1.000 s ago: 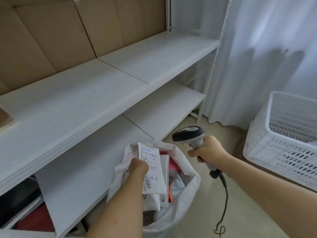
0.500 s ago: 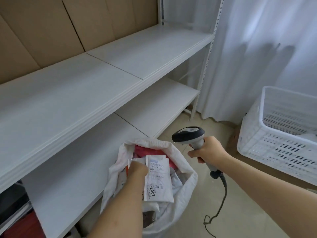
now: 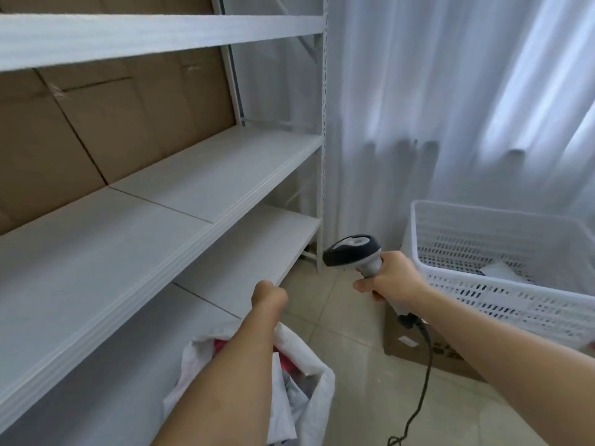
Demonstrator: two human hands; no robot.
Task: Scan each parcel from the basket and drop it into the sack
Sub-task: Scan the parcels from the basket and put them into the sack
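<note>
The shelves (image 3: pixel 193 194) run along the left, with cardboard (image 3: pixel 106 123) behind them. The sack (image 3: pixel 309 387) stands on the floor (image 3: pixel 354 365) just before the lowest shelf. To the right, the basket (image 3: pixel 502 304) sits on a cardboard box (image 3: pixel 415 346), one parcel (image 3: pixel 502 270) inside it. Curtains (image 3: pixel 434 107) hang behind.

barcode scanner (image 3: pixel 354 252): black head with a light grey top panel, grey handle
scanner cable (image 3: pixel 421 381): black
basket (image 3: pixel 502 297): white plastic, walls patterned with rows of small slots
parcel in the basket (image 3: pixel 502 270): white
sack (image 3: pixel 309 381): white, crumpled
parcels in the sack (image 3: pixel 222 344): one red or pink, others whitish grey
shelves (image 3: pixel 161 204): white boards with a faint streaked grain, white perforated uprights
cardboard behind the shelves (image 3: pixel 106 123): plain brown
cardboard box (image 3: pixel 418 346): brown, with a small white label
curtain (image 3: pixel 450 107): white, vertical folds
floor (image 3: pixel 354 365): pale beige tiles
</note>
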